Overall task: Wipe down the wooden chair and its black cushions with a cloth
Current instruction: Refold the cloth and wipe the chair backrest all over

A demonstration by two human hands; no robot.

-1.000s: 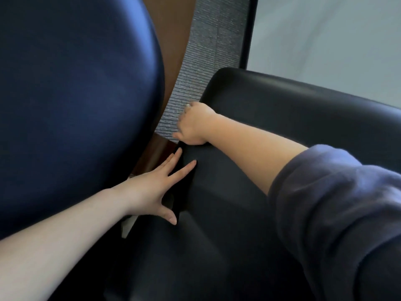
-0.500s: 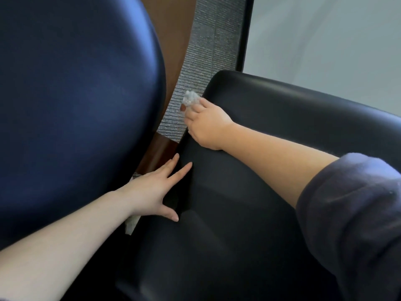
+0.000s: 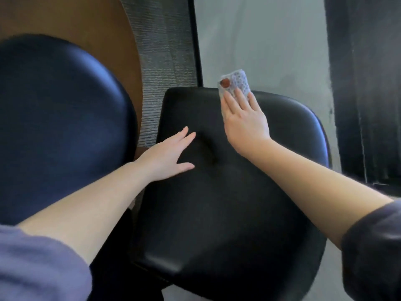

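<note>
Resting flat on the black seat cushion, the left hand has spread fingers and holds nothing. Farther on, the right hand presses the cloth on the cushion's far edge, fingers straight, grip not closed. Behind lie brown chair wood and grey carpet.

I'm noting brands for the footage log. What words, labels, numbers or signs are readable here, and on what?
None can be read.
The cloth under the right hand shows only a dotted pattern, no letters.
The black cushion and the wooden chair carry no visible label.
</note>
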